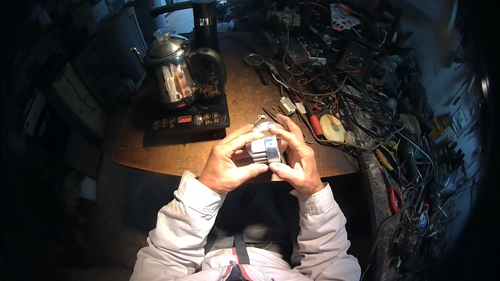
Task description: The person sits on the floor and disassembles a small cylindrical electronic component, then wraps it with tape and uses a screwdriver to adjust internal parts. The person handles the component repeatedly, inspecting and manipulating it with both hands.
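Above the near edge of the wooden table, I hold a shiny silver cylindrical metal part (265, 149) between both hands. It has a smooth band and a ribbed or slotted side; its exact kind does not show. My left hand (229, 160) closes on it from the left, thumb along the underside. From the right, my right hand (298, 157) grips it with thumb below and fingers over the top. The fingers hide part of its far side. A small brass-coloured piece (261, 117) lies on the table just beyond the fingertips.
On the left, a steel kettle (172, 73) stands on a black hot plate (192, 119) with a lit red display. Tangled wires, a red-handled tool (315, 125), a cream round disc (332, 128) and a multimeter (356, 56) crowd the right. Red-handled pliers (395, 198) lie near right.
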The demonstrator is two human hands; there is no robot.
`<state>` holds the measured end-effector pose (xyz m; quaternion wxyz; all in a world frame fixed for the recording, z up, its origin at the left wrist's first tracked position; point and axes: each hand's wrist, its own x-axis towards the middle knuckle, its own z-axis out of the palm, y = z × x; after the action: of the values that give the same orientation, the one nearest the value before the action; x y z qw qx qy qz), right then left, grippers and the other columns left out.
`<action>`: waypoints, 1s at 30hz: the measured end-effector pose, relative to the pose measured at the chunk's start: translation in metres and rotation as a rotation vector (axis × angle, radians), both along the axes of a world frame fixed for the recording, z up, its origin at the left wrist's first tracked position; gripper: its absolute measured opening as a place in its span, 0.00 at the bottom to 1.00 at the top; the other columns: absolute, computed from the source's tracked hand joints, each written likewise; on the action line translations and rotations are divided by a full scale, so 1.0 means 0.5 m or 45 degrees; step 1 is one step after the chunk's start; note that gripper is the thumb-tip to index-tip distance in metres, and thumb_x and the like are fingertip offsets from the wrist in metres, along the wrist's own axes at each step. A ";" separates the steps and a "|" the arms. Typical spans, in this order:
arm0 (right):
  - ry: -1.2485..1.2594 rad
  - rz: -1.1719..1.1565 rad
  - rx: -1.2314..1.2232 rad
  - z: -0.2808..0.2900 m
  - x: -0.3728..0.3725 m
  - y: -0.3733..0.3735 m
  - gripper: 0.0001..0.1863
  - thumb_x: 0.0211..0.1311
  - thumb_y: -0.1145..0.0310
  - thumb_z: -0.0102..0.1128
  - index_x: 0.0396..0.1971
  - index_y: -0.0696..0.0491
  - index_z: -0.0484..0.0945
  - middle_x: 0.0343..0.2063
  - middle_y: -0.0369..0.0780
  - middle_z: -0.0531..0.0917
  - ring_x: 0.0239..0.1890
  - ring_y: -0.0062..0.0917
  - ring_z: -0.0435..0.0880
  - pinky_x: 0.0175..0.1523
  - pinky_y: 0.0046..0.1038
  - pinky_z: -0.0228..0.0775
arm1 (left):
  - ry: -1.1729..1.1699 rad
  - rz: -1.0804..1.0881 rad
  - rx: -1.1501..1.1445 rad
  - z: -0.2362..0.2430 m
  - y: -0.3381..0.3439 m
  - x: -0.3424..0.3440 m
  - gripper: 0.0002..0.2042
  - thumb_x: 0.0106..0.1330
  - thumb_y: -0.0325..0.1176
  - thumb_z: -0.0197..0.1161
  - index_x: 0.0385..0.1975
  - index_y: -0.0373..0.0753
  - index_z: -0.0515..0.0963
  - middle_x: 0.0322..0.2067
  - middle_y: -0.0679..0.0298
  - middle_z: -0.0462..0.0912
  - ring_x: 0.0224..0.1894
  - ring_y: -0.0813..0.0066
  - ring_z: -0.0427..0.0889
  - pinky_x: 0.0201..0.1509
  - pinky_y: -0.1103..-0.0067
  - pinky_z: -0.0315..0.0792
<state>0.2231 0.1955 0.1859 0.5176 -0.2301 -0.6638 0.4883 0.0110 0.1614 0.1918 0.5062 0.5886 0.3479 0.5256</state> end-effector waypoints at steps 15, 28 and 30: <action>-0.099 -0.485 0.157 -0.022 -0.018 -0.011 0.36 0.44 0.74 0.88 0.57 0.57 0.83 0.62 0.47 0.76 0.62 0.35 0.82 0.64 0.34 0.80 | 0.066 0.134 0.163 -0.001 0.000 0.008 0.29 0.69 0.11 0.57 0.71 0.37 0.71 0.68 0.53 0.73 0.69 0.65 0.76 0.66 0.72 0.78; -0.224 -0.650 0.207 -0.017 -0.034 -0.027 0.38 0.43 0.77 0.87 0.60 0.53 0.84 0.49 0.39 0.80 0.45 0.23 0.83 0.48 0.25 0.80 | -0.076 0.075 -0.140 0.025 -0.011 0.005 0.26 0.67 0.14 0.65 0.66 0.33 0.74 0.63 0.54 0.78 0.64 0.67 0.80 0.65 0.73 0.80; -0.115 -0.607 0.125 -0.026 -0.036 -0.022 0.38 0.43 0.78 0.86 0.60 0.54 0.84 0.50 0.39 0.81 0.45 0.23 0.83 0.49 0.25 0.80 | -0.098 0.070 0.041 0.017 -0.005 0.002 0.24 0.68 0.15 0.65 0.64 0.33 0.76 0.63 0.55 0.78 0.63 0.69 0.81 0.64 0.73 0.80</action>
<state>0.2052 0.1847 0.1729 0.5986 -0.3764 -0.6362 0.3087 0.0120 0.1588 0.2002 0.4952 0.5661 0.3356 0.5672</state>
